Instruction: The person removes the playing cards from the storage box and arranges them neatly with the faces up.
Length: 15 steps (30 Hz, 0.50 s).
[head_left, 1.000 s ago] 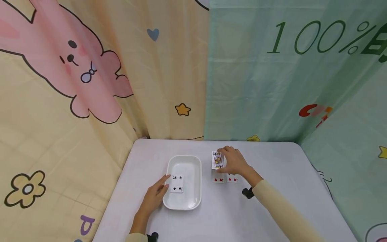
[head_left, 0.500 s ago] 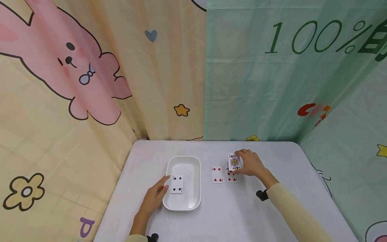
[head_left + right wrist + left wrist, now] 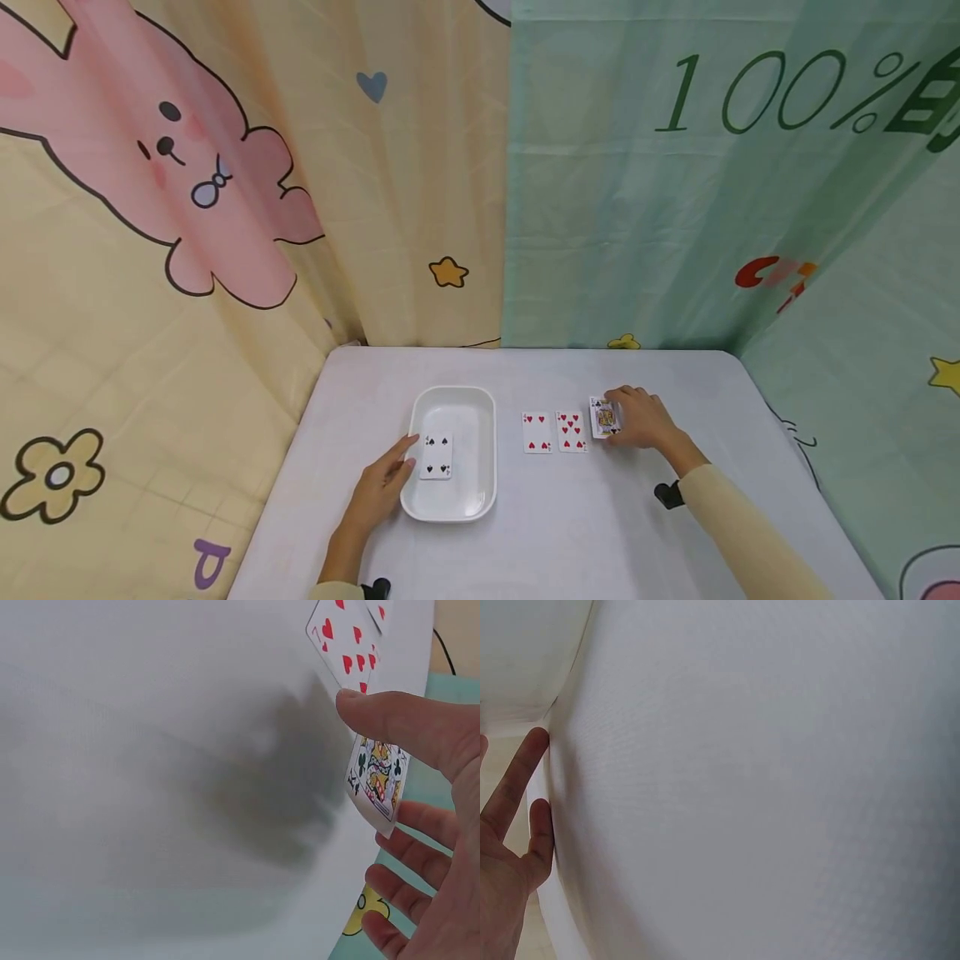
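A king of clubs playing card (image 3: 604, 417) is pinched by its edges between the thumb and fingers of my right hand (image 3: 643, 418). The right wrist view shows this card bowed slightly. Beside it on the table lie two hearts cards, a seven (image 3: 572, 432) and one with fewer pips (image 3: 537, 432). My left hand (image 3: 377, 487) touches the left rim of a white tray (image 3: 456, 512) with its fingers fairly straight. Inside the tray, a spades card (image 3: 437, 457) lies face up towards the left. In the left wrist view, fingertips (image 3: 540, 739) touch the pale wall.
A white-covered table (image 3: 555, 533) bears everything. Behind it hang a yellow curtain (image 3: 420, 183) printed with a pink rabbit and a green curtain (image 3: 615, 208). Black straps (image 3: 669, 496) sit at both wrists.
My right hand has carried the king of clubs rightwards, past both hearts cards, and lowered it beside the seven. Both hearts cards are now uncovered. The left hand and tray keep their places.
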Tool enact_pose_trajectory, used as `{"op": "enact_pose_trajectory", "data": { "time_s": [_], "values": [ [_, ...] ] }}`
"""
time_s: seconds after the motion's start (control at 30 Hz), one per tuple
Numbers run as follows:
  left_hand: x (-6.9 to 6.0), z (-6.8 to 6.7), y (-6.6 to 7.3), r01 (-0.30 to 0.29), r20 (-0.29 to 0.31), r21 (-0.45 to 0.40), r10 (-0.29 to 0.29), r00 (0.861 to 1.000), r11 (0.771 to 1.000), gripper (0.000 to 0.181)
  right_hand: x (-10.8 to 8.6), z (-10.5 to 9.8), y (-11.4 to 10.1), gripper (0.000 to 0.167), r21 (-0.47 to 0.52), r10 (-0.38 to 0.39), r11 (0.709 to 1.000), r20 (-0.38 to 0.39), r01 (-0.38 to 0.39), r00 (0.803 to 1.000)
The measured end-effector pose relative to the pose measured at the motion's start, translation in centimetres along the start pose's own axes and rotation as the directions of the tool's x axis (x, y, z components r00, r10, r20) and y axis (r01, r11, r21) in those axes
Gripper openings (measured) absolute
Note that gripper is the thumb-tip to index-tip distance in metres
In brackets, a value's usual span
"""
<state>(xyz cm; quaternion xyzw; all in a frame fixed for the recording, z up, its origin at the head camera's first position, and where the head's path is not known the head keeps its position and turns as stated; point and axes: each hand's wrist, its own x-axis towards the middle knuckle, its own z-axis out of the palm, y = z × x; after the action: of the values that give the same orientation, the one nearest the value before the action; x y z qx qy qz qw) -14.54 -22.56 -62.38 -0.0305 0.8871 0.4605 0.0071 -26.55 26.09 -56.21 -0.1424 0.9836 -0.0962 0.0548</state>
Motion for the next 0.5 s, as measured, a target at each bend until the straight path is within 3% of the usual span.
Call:
{"op": "enact_pose_trajectory", "data": {
  "time_s": [0.2, 0.5],
  "values": [
    [0.1, 0.0, 0.2, 0.006, -0.002, -0.007, -0.006, 1.0, 1.0, 0.042, -0.2, 0.6, 0.3, 0.085, -0.028, -0.006, 1.0, 0.048, 0.007, 0.999],
    [0.0, 0.0, 0.0, -0.003, -0.01, 0.003, 0.003, 1.0, 1.0, 0.042, -0.1, 2.3, 0.4, 0.085, 0.006, 0.025, 1.0, 0.102, -0.026, 0.995]
  ]
}}
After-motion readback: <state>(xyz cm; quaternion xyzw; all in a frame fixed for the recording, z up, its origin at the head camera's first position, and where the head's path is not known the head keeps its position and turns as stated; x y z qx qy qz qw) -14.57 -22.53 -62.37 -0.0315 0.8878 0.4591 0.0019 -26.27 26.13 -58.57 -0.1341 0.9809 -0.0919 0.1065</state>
